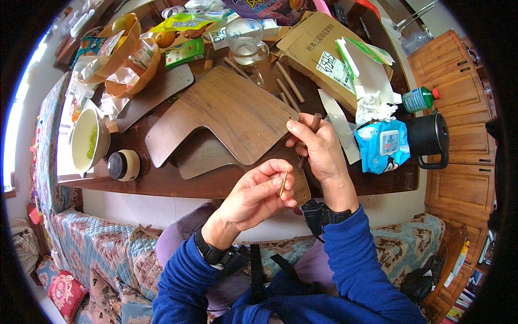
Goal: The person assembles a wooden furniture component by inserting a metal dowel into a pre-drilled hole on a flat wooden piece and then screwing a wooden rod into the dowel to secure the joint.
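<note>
Between the thumb and fingers of my left hand (259, 189) is a thin brass-coloured rod (283, 183), perhaps a screw; its ends are too small to make out. My right hand (321, 146) is closed around a short brown wooden dowel (316, 122), which slants down through the fingers. The right fingertips are beside the corner of an L-shaped wood-grain board (237, 108); whether they touch it I cannot tell. Beneath this board a second panel (202, 156) shows in part. Below my left fingers, a panel corner with small holes (302, 194) sticks out, partly hidden.
More brown dowels (290, 83) lie behind the board, near a glass mug (246, 43). A flat cardboard box (318, 48), blue wipes pack (382, 146) and black jug (429, 140) stand right. To the left are a bowl of green fruit (81, 132), a round jar (124, 165) and stacked baskets (121, 89).
</note>
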A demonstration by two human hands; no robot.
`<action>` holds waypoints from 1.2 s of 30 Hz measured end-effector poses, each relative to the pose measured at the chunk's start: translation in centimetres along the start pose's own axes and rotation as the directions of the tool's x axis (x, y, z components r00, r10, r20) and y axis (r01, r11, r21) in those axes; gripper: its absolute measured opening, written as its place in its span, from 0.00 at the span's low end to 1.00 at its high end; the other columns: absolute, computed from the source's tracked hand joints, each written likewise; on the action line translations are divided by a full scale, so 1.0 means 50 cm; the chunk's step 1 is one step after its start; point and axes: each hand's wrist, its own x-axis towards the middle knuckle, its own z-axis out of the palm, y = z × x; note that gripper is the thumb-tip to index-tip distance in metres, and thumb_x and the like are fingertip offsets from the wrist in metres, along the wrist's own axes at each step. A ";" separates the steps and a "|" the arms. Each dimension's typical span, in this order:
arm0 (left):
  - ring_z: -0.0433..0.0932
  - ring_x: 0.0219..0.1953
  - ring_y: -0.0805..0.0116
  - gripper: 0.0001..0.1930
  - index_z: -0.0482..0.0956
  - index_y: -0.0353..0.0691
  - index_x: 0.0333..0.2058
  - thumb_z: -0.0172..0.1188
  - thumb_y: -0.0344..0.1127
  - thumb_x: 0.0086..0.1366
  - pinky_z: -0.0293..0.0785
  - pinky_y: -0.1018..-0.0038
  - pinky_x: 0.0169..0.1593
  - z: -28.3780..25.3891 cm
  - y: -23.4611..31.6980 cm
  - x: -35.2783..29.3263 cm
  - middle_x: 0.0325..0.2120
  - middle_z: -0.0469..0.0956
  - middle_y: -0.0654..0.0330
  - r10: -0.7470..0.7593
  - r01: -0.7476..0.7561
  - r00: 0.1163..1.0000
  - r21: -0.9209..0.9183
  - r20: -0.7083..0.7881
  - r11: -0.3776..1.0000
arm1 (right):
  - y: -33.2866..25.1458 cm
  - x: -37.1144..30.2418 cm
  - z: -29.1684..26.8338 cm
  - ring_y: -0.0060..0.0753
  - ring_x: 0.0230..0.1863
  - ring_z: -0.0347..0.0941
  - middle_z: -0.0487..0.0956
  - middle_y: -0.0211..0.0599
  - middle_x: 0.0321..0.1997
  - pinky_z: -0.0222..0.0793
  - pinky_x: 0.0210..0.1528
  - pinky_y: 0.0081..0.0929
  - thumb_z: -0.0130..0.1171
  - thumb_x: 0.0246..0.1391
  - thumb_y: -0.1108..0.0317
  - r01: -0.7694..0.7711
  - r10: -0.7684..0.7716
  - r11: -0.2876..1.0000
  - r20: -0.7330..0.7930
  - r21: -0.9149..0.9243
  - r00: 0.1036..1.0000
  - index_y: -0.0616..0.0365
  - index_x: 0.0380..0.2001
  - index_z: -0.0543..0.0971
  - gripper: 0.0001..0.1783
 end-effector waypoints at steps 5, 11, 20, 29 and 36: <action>0.75 0.40 0.68 0.13 0.73 0.43 0.56 0.58 0.33 0.75 0.78 0.64 0.49 0.000 -0.002 0.002 0.40 0.76 0.60 0.028 -0.028 0.999 0.025 0.026 0.999 | 0.003 0.000 0.002 0.16 0.29 0.74 0.78 0.24 0.29 0.59 0.26 0.15 0.65 0.62 0.60 0.007 -0.007 1.000 -0.011 -0.008 1.000 0.59 0.38 0.82 0.12; 0.77 0.39 0.67 0.12 0.73 0.41 0.53 0.58 0.32 0.75 0.79 0.63 0.50 0.002 -0.002 0.002 0.40 0.77 0.59 0.039 -0.040 0.999 0.047 0.022 0.998 | 0.000 -0.001 0.000 0.15 0.28 0.73 0.78 0.24 0.29 0.59 0.25 0.15 0.65 0.62 0.61 0.004 -0.004 0.998 0.000 -0.056 1.000 0.59 0.36 0.82 0.12; 0.81 0.45 0.69 0.09 0.71 0.34 0.48 0.60 0.27 0.73 0.79 0.71 0.52 0.059 0.034 -0.006 0.42 0.81 0.55 0.236 -0.276 0.961 0.434 0.145 0.857 | 0.011 -0.012 0.009 0.15 0.28 0.73 0.79 0.25 0.29 0.62 0.27 0.16 0.67 0.62 0.64 0.004 -0.013 0.989 0.057 0.150 0.998 0.60 0.40 0.82 0.10; 0.83 0.38 0.73 0.05 0.83 0.33 0.38 0.67 0.21 0.64 0.78 0.77 0.44 0.072 0.101 0.040 0.35 0.84 0.59 0.741 -0.319 0.635 0.948 0.219 -0.008 | -0.003 -0.051 0.025 0.12 0.31 0.73 0.81 0.25 0.33 0.61 0.28 0.12 0.68 0.60 0.66 0.071 -0.081 0.991 0.095 0.110 0.992 0.64 0.51 0.80 0.19; 0.81 0.35 0.60 0.04 0.83 0.37 0.35 0.67 0.25 0.62 0.75 0.69 0.42 0.070 0.094 0.064 0.32 0.83 0.58 0.718 -0.186 0.634 0.958 0.287 -0.218 | -0.004 -0.064 0.032 0.14 0.34 0.76 0.83 0.25 0.38 0.68 0.35 0.13 0.68 0.60 0.70 0.084 -0.097 0.987 0.096 0.135 0.991 0.64 0.53 0.79 0.19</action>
